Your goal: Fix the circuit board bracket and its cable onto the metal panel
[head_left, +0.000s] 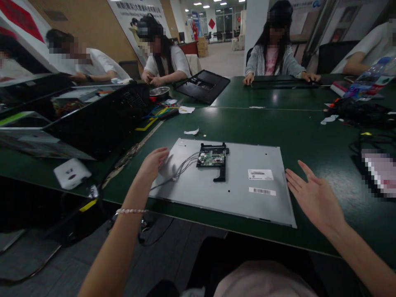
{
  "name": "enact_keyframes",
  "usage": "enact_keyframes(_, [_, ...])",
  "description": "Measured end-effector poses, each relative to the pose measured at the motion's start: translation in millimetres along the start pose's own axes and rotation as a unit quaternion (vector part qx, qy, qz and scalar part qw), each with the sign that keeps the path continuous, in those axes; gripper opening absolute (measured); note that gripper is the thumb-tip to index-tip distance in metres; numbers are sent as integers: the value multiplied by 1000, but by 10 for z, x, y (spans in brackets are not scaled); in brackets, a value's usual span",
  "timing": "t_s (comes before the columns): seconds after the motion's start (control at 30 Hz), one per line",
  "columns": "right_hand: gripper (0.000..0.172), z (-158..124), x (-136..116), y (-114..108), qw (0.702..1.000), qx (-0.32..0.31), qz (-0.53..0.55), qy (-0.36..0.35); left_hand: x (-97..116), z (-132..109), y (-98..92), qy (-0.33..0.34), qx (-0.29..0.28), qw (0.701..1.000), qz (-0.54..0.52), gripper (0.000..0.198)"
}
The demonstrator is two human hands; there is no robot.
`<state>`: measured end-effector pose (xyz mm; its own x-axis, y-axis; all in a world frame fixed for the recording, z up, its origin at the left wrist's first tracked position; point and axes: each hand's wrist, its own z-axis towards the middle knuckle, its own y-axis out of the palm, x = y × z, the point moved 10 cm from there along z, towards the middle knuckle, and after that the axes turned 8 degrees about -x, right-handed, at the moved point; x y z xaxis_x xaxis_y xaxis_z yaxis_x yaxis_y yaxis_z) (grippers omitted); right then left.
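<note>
A flat silver monitor panel lies back side up on the green table before me. On it sits a green circuit board in a black plastic bracket, with grey cables running to the panel's left edge. Two white labels are on its right half. My left hand is at the panel's left edge, fingers stretched out. Beside the right edge my right hand is spread, palm turned toward the panel, its fingertips close to the edge. Neither hand holds anything; whether they touch the panel I cannot tell.
A black plastic casing lies across the table. At left stand an opened dark case and a white box-like part. Several people sit opposite. Right are black cables, a water bottle and a blurred pink object.
</note>
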<state>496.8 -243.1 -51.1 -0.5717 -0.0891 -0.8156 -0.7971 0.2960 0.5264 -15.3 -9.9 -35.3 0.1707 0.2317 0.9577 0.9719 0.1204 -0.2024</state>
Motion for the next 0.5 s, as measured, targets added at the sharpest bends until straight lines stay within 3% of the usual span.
enact_keyframes(0.23, [60,-69,-148,-331,998,37,-39,-17,-2,-206,321,-5,-39,999,-18,34])
enact_keyframes(0.5, [59,-71,-280,-723,995,71,-46,-47,58,-449,637,3,-79,996,29,41])
